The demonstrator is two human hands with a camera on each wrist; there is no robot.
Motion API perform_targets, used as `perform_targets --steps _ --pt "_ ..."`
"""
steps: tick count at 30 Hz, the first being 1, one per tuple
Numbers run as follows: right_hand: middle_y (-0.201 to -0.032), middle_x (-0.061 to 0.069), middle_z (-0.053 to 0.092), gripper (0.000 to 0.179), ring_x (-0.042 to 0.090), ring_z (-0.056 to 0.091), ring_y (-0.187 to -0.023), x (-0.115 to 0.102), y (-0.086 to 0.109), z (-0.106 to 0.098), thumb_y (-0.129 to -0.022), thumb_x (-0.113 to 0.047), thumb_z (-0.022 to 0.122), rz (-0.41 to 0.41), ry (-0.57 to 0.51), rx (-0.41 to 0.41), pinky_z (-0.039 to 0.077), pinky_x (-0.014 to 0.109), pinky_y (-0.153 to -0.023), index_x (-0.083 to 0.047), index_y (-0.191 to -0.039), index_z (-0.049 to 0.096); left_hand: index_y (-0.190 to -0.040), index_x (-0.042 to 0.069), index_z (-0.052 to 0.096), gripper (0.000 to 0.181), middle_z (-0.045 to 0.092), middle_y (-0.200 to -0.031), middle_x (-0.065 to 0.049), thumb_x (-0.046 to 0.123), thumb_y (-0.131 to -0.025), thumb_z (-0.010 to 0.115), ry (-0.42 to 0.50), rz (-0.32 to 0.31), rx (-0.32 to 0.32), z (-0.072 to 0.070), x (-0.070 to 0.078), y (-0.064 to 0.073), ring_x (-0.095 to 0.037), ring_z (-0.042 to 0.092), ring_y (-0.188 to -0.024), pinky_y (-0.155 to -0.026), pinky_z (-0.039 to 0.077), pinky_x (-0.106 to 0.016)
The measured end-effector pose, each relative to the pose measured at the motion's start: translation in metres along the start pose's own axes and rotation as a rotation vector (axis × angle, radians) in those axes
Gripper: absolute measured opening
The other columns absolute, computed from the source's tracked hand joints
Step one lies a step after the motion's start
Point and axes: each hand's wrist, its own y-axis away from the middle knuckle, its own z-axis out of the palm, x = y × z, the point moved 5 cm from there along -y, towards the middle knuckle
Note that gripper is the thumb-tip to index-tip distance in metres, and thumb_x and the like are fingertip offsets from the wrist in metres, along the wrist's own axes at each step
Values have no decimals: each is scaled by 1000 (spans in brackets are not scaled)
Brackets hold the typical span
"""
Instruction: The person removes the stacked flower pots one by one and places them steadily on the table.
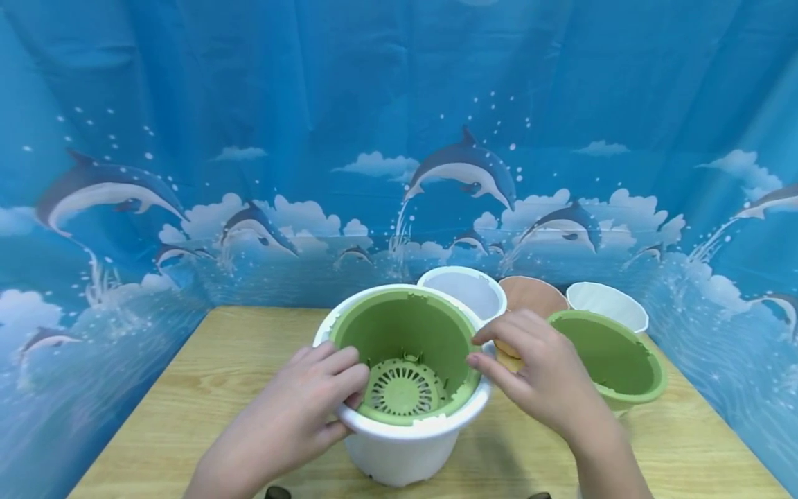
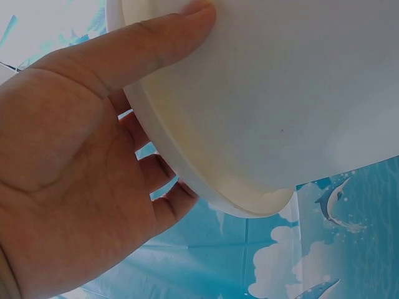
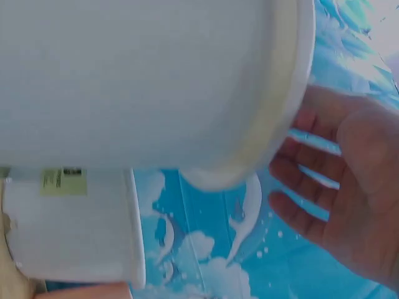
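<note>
A white plant pot [image 1: 399, 454] stands on the table in front of me, with a green inner pot [image 1: 386, 326] nested inside it. The green one has a slotted, round bottom and a rim just within the white rim. My left hand [image 1: 296, 402] grips the near left rim, fingers over the edge and thumb against the white outer wall [image 2: 268, 93] in the left wrist view. At the right rim, my right hand [image 1: 539, 367] touches the green edge with thumb and index fingertips spread apart. In the right wrist view its other fingers [image 3: 305, 180] lie loosely beside the white rim.
To the right stands another green pot [image 1: 614, 353]. Behind it are a white pot [image 1: 607, 305], a terracotta-coloured pot [image 1: 530, 294] and another white pot [image 1: 467, 291]. A yellow item [image 1: 508, 357] shows partly behind my right hand. A dolphin-print curtain [image 1: 349, 138] surrounds the wooden table [image 1: 187, 388].
</note>
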Motion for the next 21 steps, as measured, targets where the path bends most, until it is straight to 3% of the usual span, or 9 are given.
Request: perform_targets --steps 4,9,14,21 --pt "-105 -18 67 27 4 59 -101 -16 -2 11 -83 -38 78 -112 -101 -59 49 27 -86 -27 -106 70 -79 31 43 45 39 -84 19 19 -71 85 -3 2 4 1 0 0 -6 39 -83 -72 34 -30" --pt "-113 -20 67 31 3 61 -107 -25 2 28 -90 -43 69 -120 -127 -236 48 37 -96 -30 -118 69 -80 31 44 44 39 -84 20 19 -71 85 -7 5 1 1 0 0 -6 40 -83 -72 35 -29" --pt "-103 -24 68 17 3 62 -104 -28 4 41 -98 -36 60 -111 -100 -385 38 44 -106 -31 -107 74 -80 31 44 43 40 -84 20 20 -72 85 -2 6 -9 0 0 -1 -5 40 -84 -73 36 -29" --pt "-87 -28 63 19 -1 59 -91 -29 6 44 -100 -38 58 -61 -98 -409 32 49 -112 -34 -88 73 -81 32 44 43 40 -84 20 20 -71 84 -5 10 -6 0 0 0 -5 39 -84 -74 36 -28"
